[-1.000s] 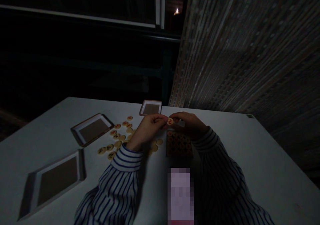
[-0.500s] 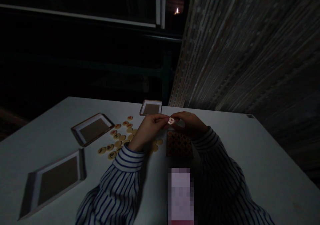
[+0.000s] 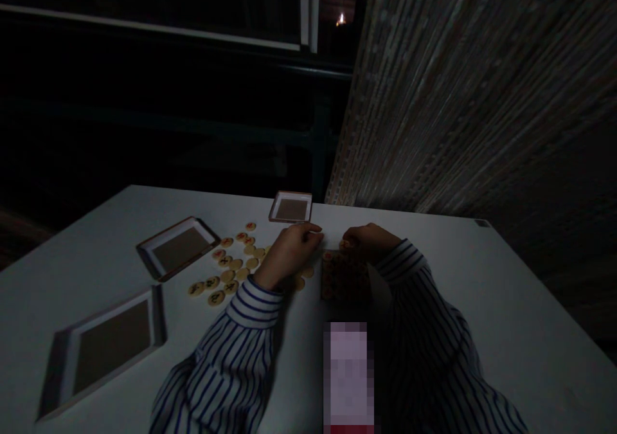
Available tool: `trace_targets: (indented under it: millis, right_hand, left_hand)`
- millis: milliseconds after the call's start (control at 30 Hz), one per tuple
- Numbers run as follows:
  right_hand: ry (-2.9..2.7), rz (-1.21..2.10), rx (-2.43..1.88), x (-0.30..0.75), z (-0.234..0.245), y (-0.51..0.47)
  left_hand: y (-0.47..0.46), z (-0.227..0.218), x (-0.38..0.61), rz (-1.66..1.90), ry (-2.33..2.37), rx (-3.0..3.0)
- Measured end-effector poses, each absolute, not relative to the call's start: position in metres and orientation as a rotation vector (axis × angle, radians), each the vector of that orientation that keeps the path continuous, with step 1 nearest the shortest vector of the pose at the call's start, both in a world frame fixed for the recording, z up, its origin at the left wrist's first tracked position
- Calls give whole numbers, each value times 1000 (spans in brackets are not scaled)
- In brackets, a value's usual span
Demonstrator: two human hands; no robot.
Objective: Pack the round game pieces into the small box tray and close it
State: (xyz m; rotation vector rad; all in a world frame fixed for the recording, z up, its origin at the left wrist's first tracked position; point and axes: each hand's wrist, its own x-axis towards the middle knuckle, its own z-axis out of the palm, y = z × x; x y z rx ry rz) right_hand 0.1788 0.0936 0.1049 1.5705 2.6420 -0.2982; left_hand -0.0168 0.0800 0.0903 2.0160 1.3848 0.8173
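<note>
Between the fingertips of my right hand (image 3: 370, 241) is a round Chinese chess piece (image 3: 344, 244) with a red mark, at the far edge of a small box (image 3: 346, 283). Rows of similar pieces with red marks show dimly inside that box. My left hand (image 3: 292, 247) hovers left of the box, holding nothing, its thumb and forefinger slightly apart. Under and beyond it lie several loose chess pieces (image 3: 227, 276), some with black or red characters, others blank side up. My left forearm hides part of this pile.
Three shallow box lids or trays rest on the white table (image 3: 434, 331): a large one (image 3: 103, 350) at front left, another (image 3: 178, 249) behind it, and a small one (image 3: 290, 207) near the far edge. A bead-like string curtain (image 3: 424, 87) hangs at right. The room is dark.
The red-marked piece has passed from between both hands into my right hand alone, which moved right and down to the box. My left hand has let go and drawn slightly back.
</note>
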Motion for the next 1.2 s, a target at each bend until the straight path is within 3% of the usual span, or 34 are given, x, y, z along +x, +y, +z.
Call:
trace_targets:
  millis: [1200]
  right_hand:
    - [2252, -322, 1617, 178, 82, 102]
  left_hand:
    - [78, 87, -19, 485, 1428, 2288]
